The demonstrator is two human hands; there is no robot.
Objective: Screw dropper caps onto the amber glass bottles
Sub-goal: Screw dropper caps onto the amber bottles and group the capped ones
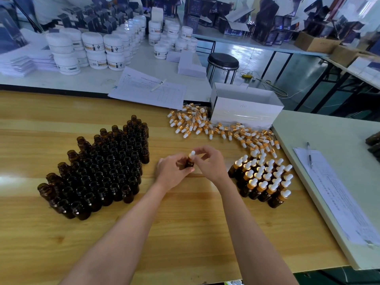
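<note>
Left hand [172, 171]: fingers curled round an amber bottle [190, 163], held above the wooden table [185, 223]. Right hand [209, 161]: fingertips pinch the dropper cap [192, 154] seated on the bottle's neck. Uncapped bottles [98, 167] stand left of the fingers, capped bottles [265, 179] right, loose caps [216, 128] beyond.

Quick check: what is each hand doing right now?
Left hand: grips the amber bottle.
Right hand: pinches the dropper cap on it.

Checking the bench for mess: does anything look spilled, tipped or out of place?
Only the loose dropper caps, strewn in a heap beside the white box. The open bottles and capped bottles stand upright.
</note>
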